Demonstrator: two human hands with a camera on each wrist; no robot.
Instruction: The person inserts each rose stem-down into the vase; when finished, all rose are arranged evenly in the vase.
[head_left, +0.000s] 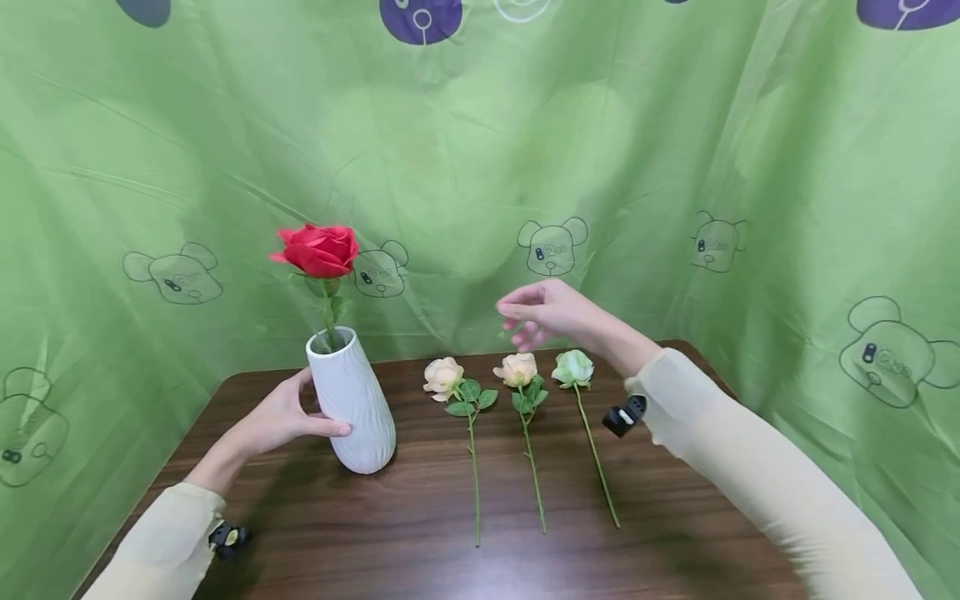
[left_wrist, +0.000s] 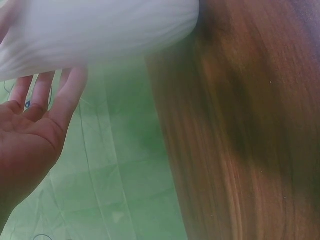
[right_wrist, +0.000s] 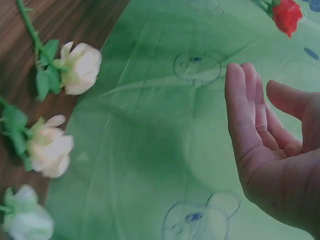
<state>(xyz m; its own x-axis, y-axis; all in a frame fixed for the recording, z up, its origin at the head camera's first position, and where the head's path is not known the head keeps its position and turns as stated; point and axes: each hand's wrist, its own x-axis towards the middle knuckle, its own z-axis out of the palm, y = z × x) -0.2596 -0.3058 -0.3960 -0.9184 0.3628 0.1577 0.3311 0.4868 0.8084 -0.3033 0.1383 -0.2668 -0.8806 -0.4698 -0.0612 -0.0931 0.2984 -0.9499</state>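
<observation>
My left hand [head_left: 281, 417] grips a white ribbed vase [head_left: 356, 408] by its side, thumb across the front and fingers around the back. The vase's top leans to the left in the head view. A red rose [head_left: 318, 250] stands in its mouth, the lower stem hidden inside. My right hand [head_left: 551, 315] hovers above the far part of the table with loosely bent fingers and nothing in them. Below it lie a peach rose [head_left: 516, 370] and a pale green-white rose [head_left: 573, 367]. Another peach rose [head_left: 443, 377] lies nearer the vase.
The three lying roses have their blooms toward the back and stems toward me on the dark wooden table [head_left: 360, 542]. A green curtain [head_left: 465, 167] with bear prints hangs close behind the table and at both sides.
</observation>
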